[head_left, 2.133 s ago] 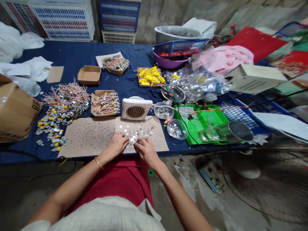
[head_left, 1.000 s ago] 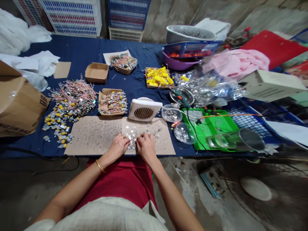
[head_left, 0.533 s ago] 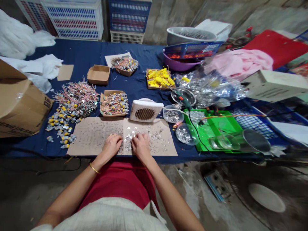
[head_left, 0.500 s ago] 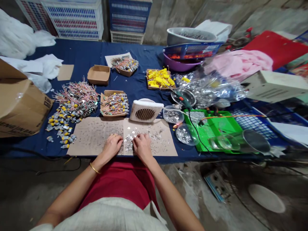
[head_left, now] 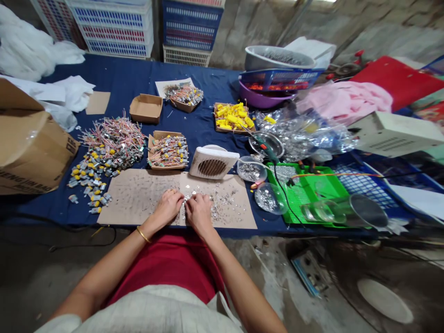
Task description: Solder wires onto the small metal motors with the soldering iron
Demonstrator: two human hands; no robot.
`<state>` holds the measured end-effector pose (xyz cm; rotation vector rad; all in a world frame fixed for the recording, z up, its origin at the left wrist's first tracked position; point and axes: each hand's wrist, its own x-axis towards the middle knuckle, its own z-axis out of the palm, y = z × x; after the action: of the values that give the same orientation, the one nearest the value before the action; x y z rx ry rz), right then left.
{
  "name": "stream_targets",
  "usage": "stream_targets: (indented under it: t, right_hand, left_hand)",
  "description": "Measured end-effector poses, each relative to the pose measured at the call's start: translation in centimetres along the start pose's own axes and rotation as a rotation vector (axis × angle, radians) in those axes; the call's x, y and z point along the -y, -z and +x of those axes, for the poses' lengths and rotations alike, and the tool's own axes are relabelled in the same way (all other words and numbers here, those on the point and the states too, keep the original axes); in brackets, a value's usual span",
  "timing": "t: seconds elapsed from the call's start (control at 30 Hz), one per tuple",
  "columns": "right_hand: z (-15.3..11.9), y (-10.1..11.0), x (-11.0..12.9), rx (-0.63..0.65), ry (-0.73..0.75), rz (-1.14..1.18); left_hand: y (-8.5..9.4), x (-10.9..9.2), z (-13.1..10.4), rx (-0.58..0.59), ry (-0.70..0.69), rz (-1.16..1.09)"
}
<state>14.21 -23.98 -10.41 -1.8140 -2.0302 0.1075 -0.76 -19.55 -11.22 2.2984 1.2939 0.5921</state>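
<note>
My left hand (head_left: 169,205) is closed in a pinch near the middle of a flat brown cardboard sheet (head_left: 128,199). Close beside it, my right hand (head_left: 199,211) is also pinched, its fingertips almost meeting those of the left. Whatever lies between the fingers is too small to make out. Small shiny metal pieces (head_left: 225,202) are scattered over the sheet's right half, some partly hidden under the right hand. Tiny dark bits dot the left half. A white vent fan (head_left: 214,163) stands at the sheet's back edge.
Small motors (head_left: 90,178) with wires lie heaped on the left, beside a large carton (head_left: 31,152). A cardboard tray of wired motors (head_left: 168,150) sits behind the sheet. To the right are plastic bowls (head_left: 268,198), a soldering iron (head_left: 265,147) and a green basket (head_left: 321,185).
Both hands have come closer together, the left moving right and the right shifting slightly left, so their fingertips nearly meet. The camera view has shifted slightly.
</note>
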Motion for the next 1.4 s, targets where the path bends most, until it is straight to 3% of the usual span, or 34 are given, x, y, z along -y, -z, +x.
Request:
stream_targets:
  t: [0.23,0.37,0.5,0.7,0.8,0.97,1.07,1.2,1.4]
  right_hand:
    - [-0.4,0.6,-1.3,-0.052,-0.068,0.025]
    - [-0.8,1.4,-1.7,-0.074,-0.090,0.044]
    - [-1.3,1.9,-1.1,-0.095,-0.095,0.133]
    - [-1.9,1.7,0.0,-0.116,-0.084,0.264]
    - [-2.2,1.6,-0.2,-0.125,-0.079,0.251]
    - [-2.1,1.5,-1.6,-0.142,-0.109,0.167]
    - [-1.8,1.8,-2.4,-0.126,-0.107,0.130]
    - [-1.6,2.4,-3.2,-0.110,-0.118,0.094]
    - [-1.2,2.6,-3.4,-0.060,-0.098,0.092]
  left_hand:
    - [-0.4,-0.4,0.7,0.045,-0.024,0.021]
    - [0.1,-0.6,0.4,0.006,-0.017,-0.046]
    - [0.8,-1.2,-0.8,-0.072,0.107,-0.279]
    - [0.5,-2.7,-2.4,-0.017,0.313,-0.465]
    - [0.4,-2.8,-2.3,-0.005,0.304,-0.369]
    - [-0.3,-3.3,-1.0,-0.040,-0.002,0.102]
    - [-1.3,-4.1,-0.7,-0.020,-0.089,0.231]
    - [-1.4,-4.0,-1.2,-0.013,-0.076,0.168]
    - [1.0,-1.3,-1.1,-0.069,0.137,0.078]
